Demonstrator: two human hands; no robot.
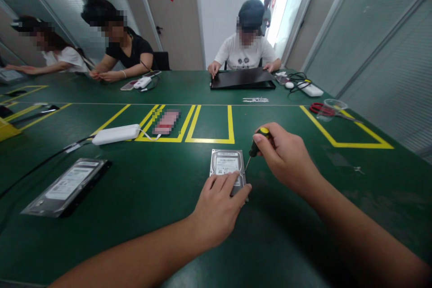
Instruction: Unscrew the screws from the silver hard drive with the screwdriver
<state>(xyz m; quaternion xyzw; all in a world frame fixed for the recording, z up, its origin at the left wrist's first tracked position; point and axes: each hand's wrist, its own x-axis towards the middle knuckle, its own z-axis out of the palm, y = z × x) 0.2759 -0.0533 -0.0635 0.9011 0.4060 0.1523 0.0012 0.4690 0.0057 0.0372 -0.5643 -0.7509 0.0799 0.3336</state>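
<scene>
A silver hard drive with a white label lies flat on the green table, in front of me. My left hand rests over its near end, fingers spread on the label and thumb at the right edge. In my right hand is a screwdriver with a black and yellow handle, held by thumb and fingers. Its thin shaft slants down to the drive's right edge; the exact contact of the tip is too small to tell.
At left lie another hard drive and a white power bank cabled to a phone. Right are red-handled scissors and a clear cup. Across the table, a person handles a black panel; two people sit farther left.
</scene>
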